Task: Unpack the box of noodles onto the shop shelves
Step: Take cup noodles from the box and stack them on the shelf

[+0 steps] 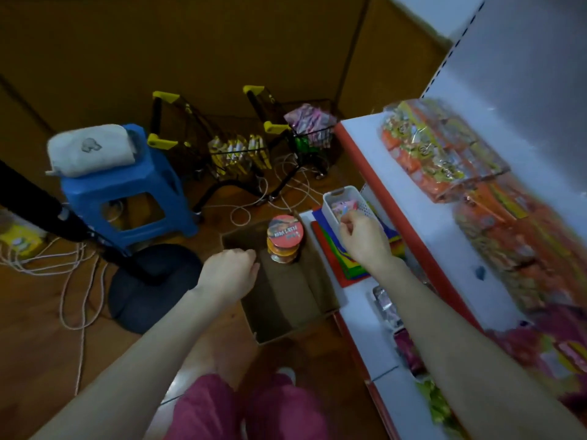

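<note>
- A blue stool stands at the left on the floor with a white pouch on top.
- Two small shopping carts stand behind it, holding packets.
- The left hand covers the left rim of a cardboard box. Its fingers are curled under, and I cannot tell whether they grip the rim.
- A stack of noodle cups stands upright in the box's far right corner, just right of those fingers and clear of them.
- The right hand hovers past the box's right edge, at the near end of a white basket. Its fingers are bunched together, and what they pinch, if anything, is unclear.
- The shelf runs along the right, with blurred orange noodle packs on the tier above.
</note>
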`<state>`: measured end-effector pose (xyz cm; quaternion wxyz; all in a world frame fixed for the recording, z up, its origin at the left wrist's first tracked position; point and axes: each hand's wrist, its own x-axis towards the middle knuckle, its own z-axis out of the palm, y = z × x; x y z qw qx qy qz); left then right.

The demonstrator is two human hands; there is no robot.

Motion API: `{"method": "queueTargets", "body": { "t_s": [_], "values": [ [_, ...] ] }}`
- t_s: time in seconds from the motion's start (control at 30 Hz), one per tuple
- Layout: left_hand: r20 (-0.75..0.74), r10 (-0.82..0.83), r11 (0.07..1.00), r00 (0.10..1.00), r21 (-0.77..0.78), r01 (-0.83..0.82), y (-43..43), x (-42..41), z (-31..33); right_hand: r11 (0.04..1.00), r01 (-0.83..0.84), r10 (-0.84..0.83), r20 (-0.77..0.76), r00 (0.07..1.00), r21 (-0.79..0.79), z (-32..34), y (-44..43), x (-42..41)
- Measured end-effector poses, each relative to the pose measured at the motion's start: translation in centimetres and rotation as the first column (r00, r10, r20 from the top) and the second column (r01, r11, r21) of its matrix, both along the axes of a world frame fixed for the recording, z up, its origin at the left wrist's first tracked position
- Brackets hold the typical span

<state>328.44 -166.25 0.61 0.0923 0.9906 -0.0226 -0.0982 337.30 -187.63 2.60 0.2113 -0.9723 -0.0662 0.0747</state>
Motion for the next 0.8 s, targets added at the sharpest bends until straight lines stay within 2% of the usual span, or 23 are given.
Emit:
{"method": "queueTargets", "body": {
  "t_s": [0.2, 0.37, 0.6, 0.73, 0.8],
  "values": [
    [-0.097, 0.04, 0.995, 0.994, -0.091, -0.049, 1.8, 5.5, -10.6, 0.998, 0.062, -0.06, -0.093, 0.994, 0.02, -10.9, 1.8, 5.0],
    [-0.106, 0.049, 0.988, 0.993, -0.143, -0.064, 3.3, 10.4, -23.1, 0.993, 0.115, -0.112, -0.112, 0.987, 0.026, -23.0, 3.2, 8.6],
    [-0.097, 0.133, 0.99, 0.986, -0.039, -0.137, 2.9, 16.4, -42.2, 0.983, 0.18, -0.18, 0.015, 0.984, -0.028, -39.0, 4.5, 13.7],
    [-0.133, 0.25, 0.949, 0.959, -0.161, -0.27, 1.9, 19.2, -49.9, 0.974, 0.228, -0.228, 0.084, 0.97, 0.005, -45.1, 4.4, 15.6],
    [-0.131, 0.264, 0.936, 0.956, -0.205, -0.287, 1.5, 20.2, -52.5, 0.97, 0.244, -0.245, 0.108, 0.964, 0.021, -47.2, 4.3, 16.2]
  ]
}}
